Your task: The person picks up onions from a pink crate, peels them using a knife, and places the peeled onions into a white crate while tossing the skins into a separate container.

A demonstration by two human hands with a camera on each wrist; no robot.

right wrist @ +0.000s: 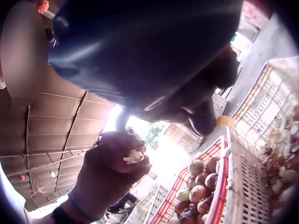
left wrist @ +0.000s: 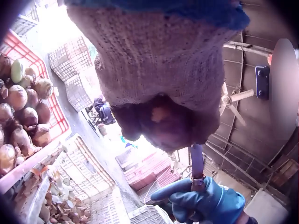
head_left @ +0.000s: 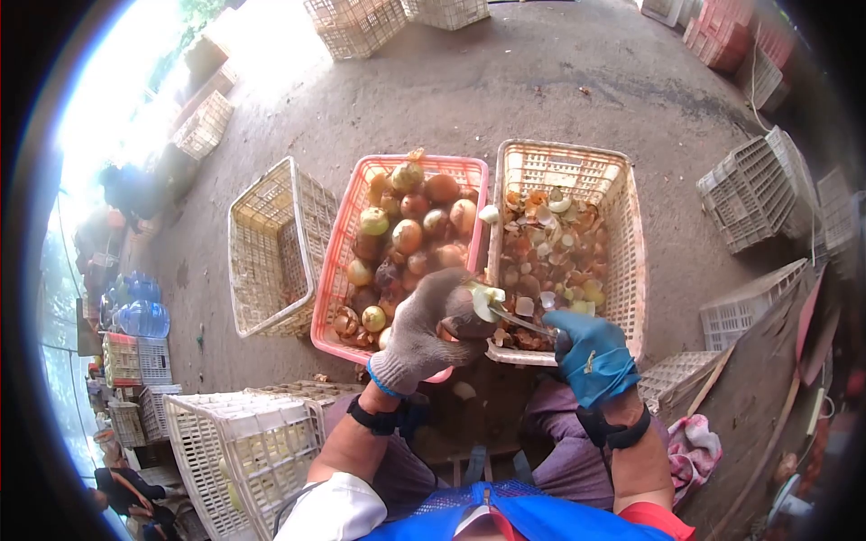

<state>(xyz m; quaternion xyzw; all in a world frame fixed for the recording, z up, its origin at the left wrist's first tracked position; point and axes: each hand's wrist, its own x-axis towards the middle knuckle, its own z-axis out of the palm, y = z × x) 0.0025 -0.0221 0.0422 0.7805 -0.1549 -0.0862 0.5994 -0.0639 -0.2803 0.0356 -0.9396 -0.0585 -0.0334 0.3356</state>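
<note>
My left hand (head_left: 415, 329), in a grey knit glove, grips an onion (head_left: 462, 316) above the front of the two middle crates. A pale, peeled end piece (head_left: 487, 301) stands out at the onion's right side. In a blue rubber glove, my right hand (head_left: 591, 356) holds a knife (head_left: 525, 323) by its handle, the blade pointing left at the onion. From the left wrist, the knife blade (left wrist: 196, 161) rises to the onion's (left wrist: 168, 130) underside. The right wrist view shows the onion (right wrist: 126, 149) in the left glove, partly covered by fingers.
A pink crate (head_left: 329, 270) of onions stands ahead on the left. Beside it, a cream crate (head_left: 634, 261) contains skins and trimmings. Another cream crate (head_left: 239, 261) stands farther left, and a white crate (head_left: 244, 433) is near my left elbow. More crates (head_left: 749, 194) line the right.
</note>
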